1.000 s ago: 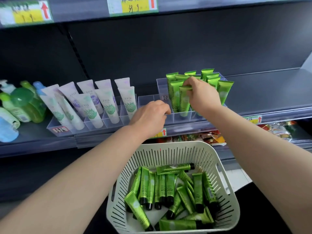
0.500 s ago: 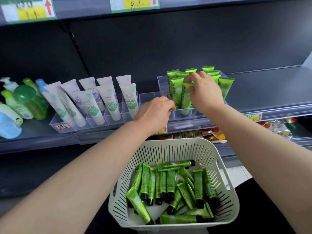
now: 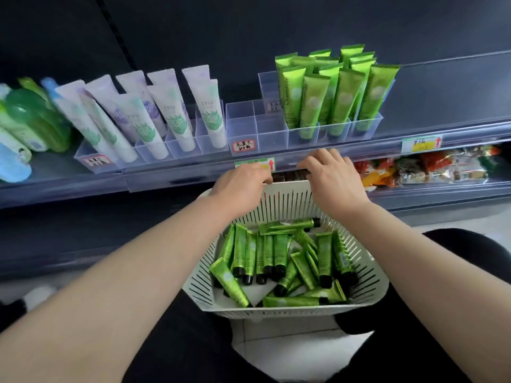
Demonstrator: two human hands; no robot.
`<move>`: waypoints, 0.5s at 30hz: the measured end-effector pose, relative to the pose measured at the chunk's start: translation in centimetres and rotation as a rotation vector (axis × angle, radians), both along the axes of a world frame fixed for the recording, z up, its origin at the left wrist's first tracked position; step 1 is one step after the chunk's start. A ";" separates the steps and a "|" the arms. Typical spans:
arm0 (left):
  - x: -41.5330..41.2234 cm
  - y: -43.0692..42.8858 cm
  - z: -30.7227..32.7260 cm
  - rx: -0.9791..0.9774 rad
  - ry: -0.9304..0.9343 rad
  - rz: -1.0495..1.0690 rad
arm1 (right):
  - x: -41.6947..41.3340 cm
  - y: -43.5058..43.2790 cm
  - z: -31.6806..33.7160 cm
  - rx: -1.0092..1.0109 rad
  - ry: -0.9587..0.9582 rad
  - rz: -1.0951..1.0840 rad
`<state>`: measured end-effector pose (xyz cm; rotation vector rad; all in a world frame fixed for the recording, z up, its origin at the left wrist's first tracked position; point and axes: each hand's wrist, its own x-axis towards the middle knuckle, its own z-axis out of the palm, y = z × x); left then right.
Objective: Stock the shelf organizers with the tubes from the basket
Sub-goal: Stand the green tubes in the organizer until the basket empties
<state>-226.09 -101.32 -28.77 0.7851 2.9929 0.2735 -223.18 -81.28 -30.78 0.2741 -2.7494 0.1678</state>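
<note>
Head view, nearest first: both bare forearms reach forward over the white slotted basket [image 3: 290, 310], which sits low in front of the person. A loose heap of green tubes [image 3: 279, 252] lies in its bottom, most with their black caps pointing toward the person. At the far rim the left hand [image 3: 242, 183] is knuckles-up with its fingers curled down over the edge, apparently hooking the basket. The right hand [image 3: 333, 181] sits near it, palm down, fingers loosely bent and fanned, carrying nothing; whether its thumb touches the rim I cannot tell. Neither hand has a tube, so the step in hand looks like steadying the basket and going in for the next tube. To do it well, I judge, the left hand should hold the rim so the basket does not tip, while the right drops into the heap and takes one tube by its flat crimped end, ready to go cap-down into a slot without re-gripping. Beyond the hands runs the shelf edge with a price label [image 3: 255, 164]. On the shelf the clear organizer [image 3: 265, 84] has standing tubes [image 3: 340, 98] cap-down in its right part, while the front compartments [image 3: 242, 125] at its left are empty and are the likely targets. Each tube should slide straight down so its neighbours are not knocked askew. Farther left stand white tubes [image 3: 171, 114] and some bottles [image 3: 33, 120]
</note>
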 end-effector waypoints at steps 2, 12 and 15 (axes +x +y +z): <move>1.0 -0.3 -2.2 -0.002 -0.070 0.023 | 0.9 -0.3 -2.1 0.003 -0.117 0.002; 4.8 -2.4 -12.2 0.042 -0.390 0.249 | 3.6 -0.1 -10.3 0.011 -0.703 -0.085; 4.8 -3.4 -13.7 0.055 -0.447 0.385 | 3.7 -1.6 -12.1 0.031 -0.837 -0.040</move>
